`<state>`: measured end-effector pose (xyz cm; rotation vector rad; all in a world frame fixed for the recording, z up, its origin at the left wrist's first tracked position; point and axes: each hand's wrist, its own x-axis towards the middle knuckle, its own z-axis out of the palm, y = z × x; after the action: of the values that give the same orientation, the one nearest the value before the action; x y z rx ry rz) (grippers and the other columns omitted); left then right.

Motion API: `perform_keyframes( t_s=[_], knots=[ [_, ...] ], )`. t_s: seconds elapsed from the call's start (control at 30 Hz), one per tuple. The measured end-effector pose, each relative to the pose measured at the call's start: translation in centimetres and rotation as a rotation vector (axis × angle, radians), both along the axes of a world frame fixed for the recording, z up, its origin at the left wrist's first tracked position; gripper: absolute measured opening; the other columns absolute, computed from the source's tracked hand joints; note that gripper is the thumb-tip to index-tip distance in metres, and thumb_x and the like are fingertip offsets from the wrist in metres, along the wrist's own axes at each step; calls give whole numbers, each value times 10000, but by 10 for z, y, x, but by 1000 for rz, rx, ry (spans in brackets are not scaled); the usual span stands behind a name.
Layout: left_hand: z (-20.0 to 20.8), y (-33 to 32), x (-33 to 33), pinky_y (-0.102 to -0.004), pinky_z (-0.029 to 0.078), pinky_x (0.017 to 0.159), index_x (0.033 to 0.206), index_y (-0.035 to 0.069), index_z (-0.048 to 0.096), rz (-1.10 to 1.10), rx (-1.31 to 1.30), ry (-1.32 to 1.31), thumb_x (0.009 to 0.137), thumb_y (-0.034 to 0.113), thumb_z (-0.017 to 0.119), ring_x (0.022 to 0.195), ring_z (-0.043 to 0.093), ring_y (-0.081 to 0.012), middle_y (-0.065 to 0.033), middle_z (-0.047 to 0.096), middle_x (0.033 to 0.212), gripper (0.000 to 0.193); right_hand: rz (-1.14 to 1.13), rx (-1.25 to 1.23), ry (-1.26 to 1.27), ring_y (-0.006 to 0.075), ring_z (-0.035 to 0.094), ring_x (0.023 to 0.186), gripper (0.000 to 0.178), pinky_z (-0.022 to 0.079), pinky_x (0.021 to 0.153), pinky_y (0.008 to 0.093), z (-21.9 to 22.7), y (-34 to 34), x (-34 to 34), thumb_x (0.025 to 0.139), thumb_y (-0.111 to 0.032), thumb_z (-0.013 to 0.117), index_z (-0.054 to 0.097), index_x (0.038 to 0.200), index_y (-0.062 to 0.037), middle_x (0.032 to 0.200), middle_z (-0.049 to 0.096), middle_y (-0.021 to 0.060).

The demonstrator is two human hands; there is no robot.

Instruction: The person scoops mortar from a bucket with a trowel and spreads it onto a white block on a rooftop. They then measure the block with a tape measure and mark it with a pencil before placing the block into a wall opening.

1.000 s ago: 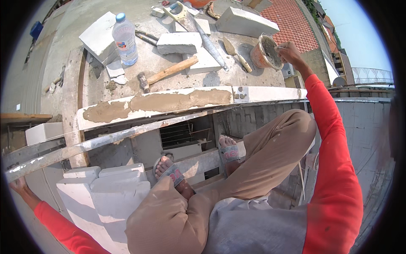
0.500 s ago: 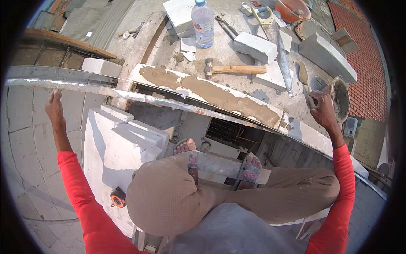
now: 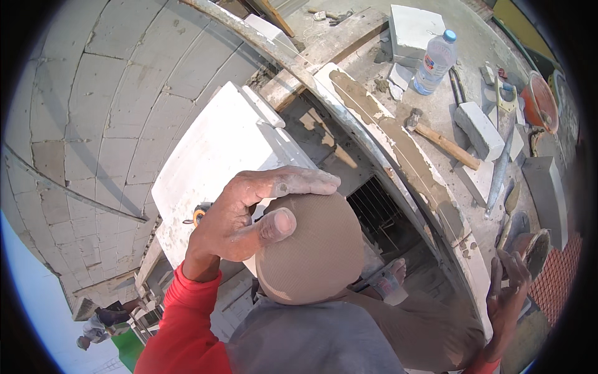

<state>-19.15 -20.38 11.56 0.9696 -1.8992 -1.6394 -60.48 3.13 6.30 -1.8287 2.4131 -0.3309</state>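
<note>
Mortar bucket (image 3: 526, 242), right of the mortar-topped block strip (image 3: 398, 138), calls for a secure rim grip and level handling: right hand (image 3: 507, 288) has fingers partly bent beside it, hold indeterminable; left hand (image 3: 233, 215), left of the strip, is empty, thumb and fingers parted.

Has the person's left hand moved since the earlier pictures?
Yes. Judged against the metal pipe, the left hand has moved away from it, back toward the body, and is now at the bent knee.
</note>
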Motion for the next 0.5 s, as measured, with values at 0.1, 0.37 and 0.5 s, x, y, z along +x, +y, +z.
perform_keyframes(
  t_s=[0.1,0.37,0.5],
  knots=[
    [20,-9,-13,-500,525,1057,1221,27,783,-157,-211,-133,928,335,777,1188,722,-380,-167,779,1224,425,-61,49,-210,402,652,1156,265,494,1011,481,17,1,31,977,-62,722,751,1235,-10,1210,717,229],
    [42,-44,-36,-458,553,966,1015,2,785,-277,-366,-467,879,188,815,1052,766,-376,-177,798,1077,233,-211,512,-208,357,690,956,350,509,846,475,51,-54,38,940,-223,767,697,1222,-28,1025,688,166],
    [56,-48,-43,-412,572,921,983,8,776,-256,-217,-516,918,44,729,1031,778,-348,-166,802,1024,88,-160,559,-455,385,701,964,362,518,852,492,64,-55,41,960,-224,731,707,1277,-51,1119,732,181]
  ],
)
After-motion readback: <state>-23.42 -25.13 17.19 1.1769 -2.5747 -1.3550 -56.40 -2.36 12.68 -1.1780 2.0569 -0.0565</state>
